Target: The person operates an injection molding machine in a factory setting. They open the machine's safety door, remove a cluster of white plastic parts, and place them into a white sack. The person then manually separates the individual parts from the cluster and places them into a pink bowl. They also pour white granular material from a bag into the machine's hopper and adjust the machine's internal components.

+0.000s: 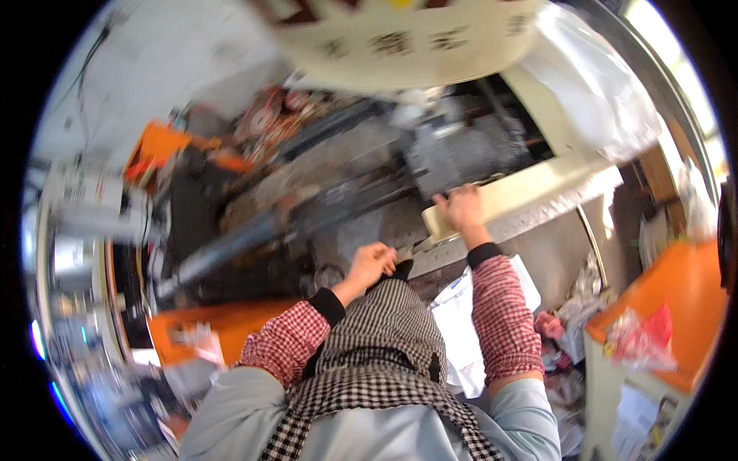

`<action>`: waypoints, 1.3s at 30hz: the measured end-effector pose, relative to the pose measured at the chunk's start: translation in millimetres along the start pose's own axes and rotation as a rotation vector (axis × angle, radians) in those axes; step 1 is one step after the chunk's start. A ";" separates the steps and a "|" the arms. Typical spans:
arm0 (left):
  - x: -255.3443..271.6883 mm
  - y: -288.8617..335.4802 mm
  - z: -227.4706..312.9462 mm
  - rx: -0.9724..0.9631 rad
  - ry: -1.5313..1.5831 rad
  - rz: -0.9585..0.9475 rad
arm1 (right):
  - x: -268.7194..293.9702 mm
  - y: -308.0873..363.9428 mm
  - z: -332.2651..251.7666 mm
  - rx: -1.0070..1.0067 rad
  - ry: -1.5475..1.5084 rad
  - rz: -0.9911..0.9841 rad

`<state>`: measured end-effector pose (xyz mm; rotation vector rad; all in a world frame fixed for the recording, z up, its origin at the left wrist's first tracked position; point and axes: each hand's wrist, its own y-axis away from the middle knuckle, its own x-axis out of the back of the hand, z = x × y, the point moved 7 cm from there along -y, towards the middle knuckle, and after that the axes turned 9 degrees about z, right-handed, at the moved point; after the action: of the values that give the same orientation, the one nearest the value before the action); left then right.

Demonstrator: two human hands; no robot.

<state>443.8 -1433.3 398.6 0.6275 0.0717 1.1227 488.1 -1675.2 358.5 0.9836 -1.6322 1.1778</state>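
Note:
My right hand (463, 209) rests on the left end of a cream machine rail (523, 188), its thumb apart from the other fingers. Lower and to the left, my left hand (372, 266) is closed, its fingers curled; anything inside them is too small or hidden to make out. It hovers just above the front of my checked apron (384, 330), beside a dark shoe-like shape (403, 269). Past both hands lies a grimy machine bed with a grey metal block (461, 154) and a long dark bar (354, 196). Motion blurs the machine parts.
A large cream cover (407, 54) with printed characters overhangs the far side. Clear plastic sheeting (607, 92) hangs at the far right. An orange-topped table (669, 315) with a red plastic bag (646, 334) stands at right. White sheet material (461, 330) lies near my right forearm.

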 end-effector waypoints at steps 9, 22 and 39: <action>74.5 191.6 -129.1 0.148 -0.206 0.268 | 25.8 -6.9 -11.2 0.009 0.056 0.032; 64.4 245.9 -266.2 0.367 -0.188 0.317 | 20.4 -7.5 -4.9 0.128 0.088 0.175; 77.5 237.0 -354.1 0.535 0.083 0.343 | -0.7 -11.2 14.6 0.002 0.146 0.022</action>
<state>157.6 -1147.0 244.7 1.0982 0.3553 1.4757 495.9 -1692.0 358.4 0.8620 -1.5304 1.2370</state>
